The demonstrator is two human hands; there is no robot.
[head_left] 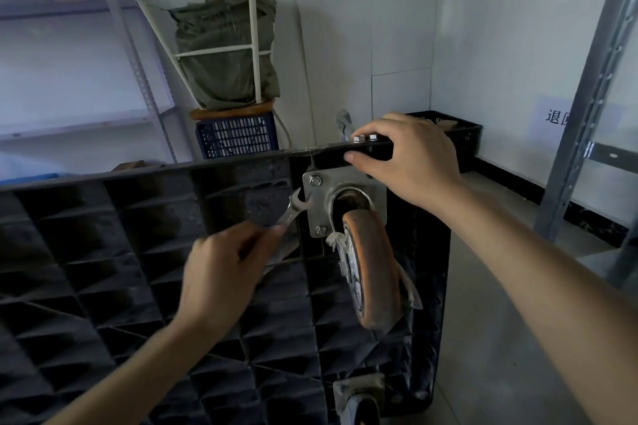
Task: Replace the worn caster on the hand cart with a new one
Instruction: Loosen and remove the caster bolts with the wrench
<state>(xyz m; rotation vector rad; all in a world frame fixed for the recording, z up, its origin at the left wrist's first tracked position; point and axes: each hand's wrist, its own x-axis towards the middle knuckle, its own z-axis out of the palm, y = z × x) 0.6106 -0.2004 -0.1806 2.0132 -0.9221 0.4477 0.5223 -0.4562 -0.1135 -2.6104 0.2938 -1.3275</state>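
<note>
Left hand (221,272) nearest the lens, fingers curled round a wrench (295,209); open jaw sits between two plate bolts.

Wrench shaft runs up and to the right from the grip, its head just beside the left edge of the mounting plate (321,203), on neither nut yet. Upper bolt (315,180) lies above the jaw, lower bolt (321,230) below it. Worn caster (367,269) hangs right of the grip, long axis vertical. Right hand (411,155) grips the hand cart (138,252) rim above the plate, thumb underneath; steadying, I judge.
</note>
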